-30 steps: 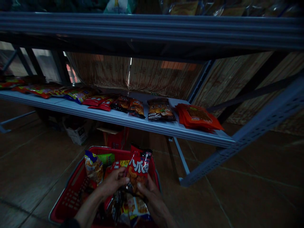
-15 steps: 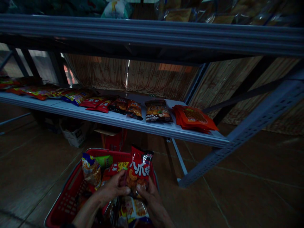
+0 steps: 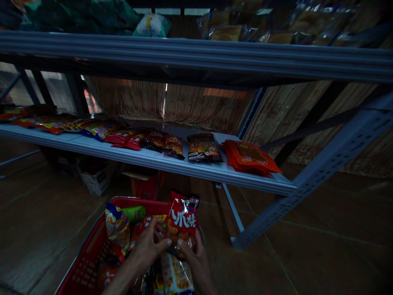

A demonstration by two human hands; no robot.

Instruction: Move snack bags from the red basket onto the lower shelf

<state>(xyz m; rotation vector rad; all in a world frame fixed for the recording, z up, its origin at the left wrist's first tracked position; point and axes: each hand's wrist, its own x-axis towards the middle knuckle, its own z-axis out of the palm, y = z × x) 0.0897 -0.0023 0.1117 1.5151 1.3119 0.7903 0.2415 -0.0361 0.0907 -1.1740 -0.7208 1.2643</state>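
Near the bottom middle, the basket (image 3: 130, 200) has some snacks (image 3: 117, 230), the right hand (image 3: 198, 260) grips a red bag (image 3: 183, 215) above, and the left hand's (image 3: 147, 246) hold is unclear.

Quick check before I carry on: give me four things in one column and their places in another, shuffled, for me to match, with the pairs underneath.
1. Right hand
2. Green packet
3. Orange packets
4. White box

A. Overlapping at the right end of the lower shelf
B. On the floor beneath the lower shelf
C. Holding a red bag with large white lettering
D. Inside the basket, near its far rim

Pairs: 1-C, 2-D, 3-A, 4-B
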